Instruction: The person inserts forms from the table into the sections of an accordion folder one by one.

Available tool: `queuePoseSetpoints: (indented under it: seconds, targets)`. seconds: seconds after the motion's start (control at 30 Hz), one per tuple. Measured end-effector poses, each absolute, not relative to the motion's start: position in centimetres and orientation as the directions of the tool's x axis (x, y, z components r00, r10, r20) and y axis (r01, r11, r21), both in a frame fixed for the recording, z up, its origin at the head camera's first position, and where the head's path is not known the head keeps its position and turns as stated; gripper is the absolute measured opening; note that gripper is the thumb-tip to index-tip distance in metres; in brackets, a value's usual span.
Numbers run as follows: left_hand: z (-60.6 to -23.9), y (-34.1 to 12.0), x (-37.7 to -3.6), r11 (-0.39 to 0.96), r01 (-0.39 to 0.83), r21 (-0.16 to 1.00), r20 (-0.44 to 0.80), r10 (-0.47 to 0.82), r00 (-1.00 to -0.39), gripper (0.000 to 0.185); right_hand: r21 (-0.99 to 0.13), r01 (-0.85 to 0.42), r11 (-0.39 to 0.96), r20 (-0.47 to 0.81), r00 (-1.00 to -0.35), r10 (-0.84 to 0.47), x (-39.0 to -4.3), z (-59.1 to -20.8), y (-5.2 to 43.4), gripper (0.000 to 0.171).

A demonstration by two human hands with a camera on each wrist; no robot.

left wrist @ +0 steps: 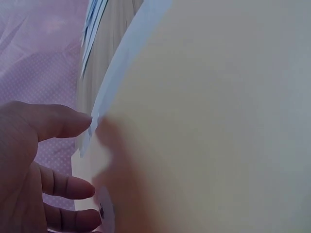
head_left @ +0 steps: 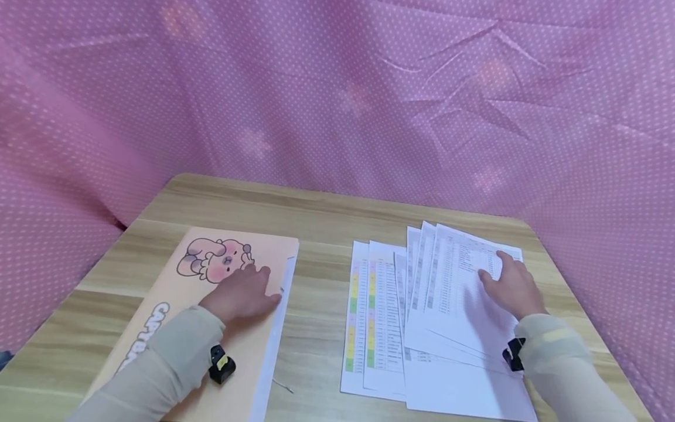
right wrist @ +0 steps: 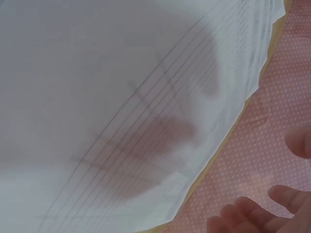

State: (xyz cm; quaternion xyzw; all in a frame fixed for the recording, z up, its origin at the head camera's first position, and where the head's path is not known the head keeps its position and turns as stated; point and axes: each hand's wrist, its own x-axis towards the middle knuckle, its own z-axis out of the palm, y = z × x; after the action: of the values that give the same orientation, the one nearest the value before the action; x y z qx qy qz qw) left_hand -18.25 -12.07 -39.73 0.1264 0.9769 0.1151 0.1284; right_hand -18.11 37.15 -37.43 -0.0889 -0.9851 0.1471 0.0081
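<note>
This looks like a small makeshift desk corner, perhaps at home, rather than a proper office. A pale wooden table (head_left: 316, 217) with rounded corners is closed in on all sides by pink dotted cloth (head_left: 337, 88). Printed sheets (head_left: 422, 316) and a peach cartoon folder (head_left: 221, 293) suggest paperwork.

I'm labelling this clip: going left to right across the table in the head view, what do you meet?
Peach folder → left hand resting on it → bare wooden table → fanned printed sheets → right hand resting on the sheets.
</note>
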Motion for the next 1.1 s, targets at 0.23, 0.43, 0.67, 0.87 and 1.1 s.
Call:
queuePoseSetpoints:
  seconds: [0.23,0.43,0.67,0.87,1.1]
  targets:
    - [-39.8,-12.1,-17.9,0.945,0.223,0.240,-0.228,0.278,-0.933,0.066,-0.248,0.276,0.928,-0.096,-0.961,0.260,-17.2,-37.5,39.3,0.078]
    - [-39.9,-12.1,-17.6,0.942,0.219,0.253,-0.226,0.278,-0.934,0.062,-0.232,0.356,0.905,-0.158,-0.932,0.327,-16.3,-37.4,40.8,0.078]
    - [-40.3,-11.9,-17.2,0.939,0.227,0.258,-0.228,0.287,-0.930,0.061,-0.182,0.379,0.907,-0.204,-0.917,0.342,-15.9,-37.5,42.0,0.078]
    - [-40.3,-11.8,-17.0,0.941,0.217,0.259,-0.229,0.278,-0.933,0.056,-0.125,0.435,0.892,-0.261,-0.881,0.394,-15.7,-37.5,42.5,0.075]
    - [-40.2,-11.7,-16.6,0.952,0.192,0.240,-0.224,0.247,-0.943,0.050,-0.100,0.449,0.888,-0.325,-0.858,0.397,-15.4,-37.7,43.1,0.074]
